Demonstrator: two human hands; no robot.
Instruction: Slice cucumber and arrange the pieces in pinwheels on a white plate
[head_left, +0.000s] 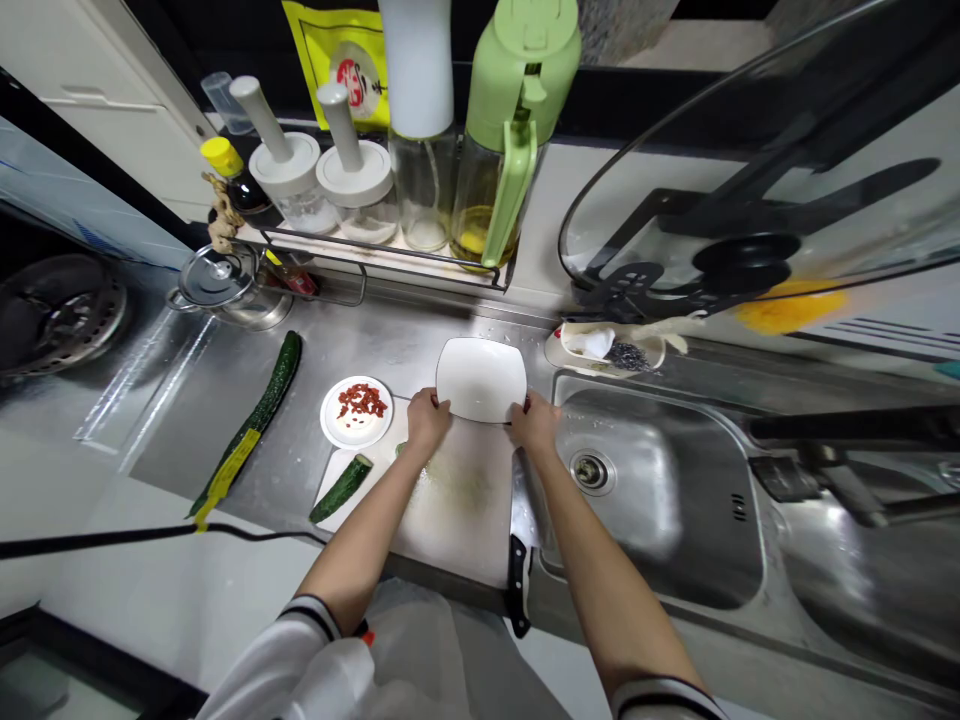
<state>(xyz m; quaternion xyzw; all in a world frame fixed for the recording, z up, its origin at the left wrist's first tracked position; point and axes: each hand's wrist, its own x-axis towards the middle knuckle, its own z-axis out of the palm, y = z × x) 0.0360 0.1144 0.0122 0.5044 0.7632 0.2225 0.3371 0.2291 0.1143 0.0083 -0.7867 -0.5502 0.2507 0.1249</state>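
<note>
Both hands grip a white, rounded-square plate (481, 375) by its near corners. My left hand (430, 418) is closed on its left corner, and my right hand (535, 420) on its right one. Nothing lies on the plate. Below it is a pale cutting board (461, 510) with a damp greenish patch. A cut piece of cucumber (342, 488) rests at the board's left side. A kitchen knife with a black handle (518, 585) lies along the right edge, its blade partly behind my right forearm. Left of the board, a small round plate (336, 425) bears chopped red bits.
A whole cucumber (262, 415) with a yellow label lies on the left of the steel counter. The sink (637, 490) is at the right. Behind stand a lidded pot (225, 290) and a rack holding seasoning jars (356, 185) and a green oil bottle (517, 110). A glass lid (720, 220) hangs at upper right.
</note>
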